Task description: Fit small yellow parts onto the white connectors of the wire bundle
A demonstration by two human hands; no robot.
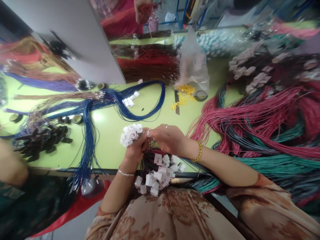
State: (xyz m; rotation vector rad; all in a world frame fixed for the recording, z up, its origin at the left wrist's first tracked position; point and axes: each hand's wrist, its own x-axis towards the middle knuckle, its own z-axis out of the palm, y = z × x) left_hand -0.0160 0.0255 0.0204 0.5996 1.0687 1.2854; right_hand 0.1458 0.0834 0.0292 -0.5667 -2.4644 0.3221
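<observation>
My left hand (137,146) is closed around a bunch of white plastic connectors (131,135), which stick out past its thumb side. Against its fingertips, my right hand (168,139) is closed in a pinch; what lies between its fingers is too small and too covered to make out. Below both hands, at the table's front edge, hangs a bundle of dark wires (147,159) ending in many white connectors (160,175) close to my body.
Blue wires (88,128) lie left, beside dark connectors (47,141). Pink wires (245,116) and green wires (270,166) are heaped right. Yellow small pieces (185,93) sit by a plastic bag (193,63). A grey panel (82,40) stands left; another person's arm (11,163) is near it.
</observation>
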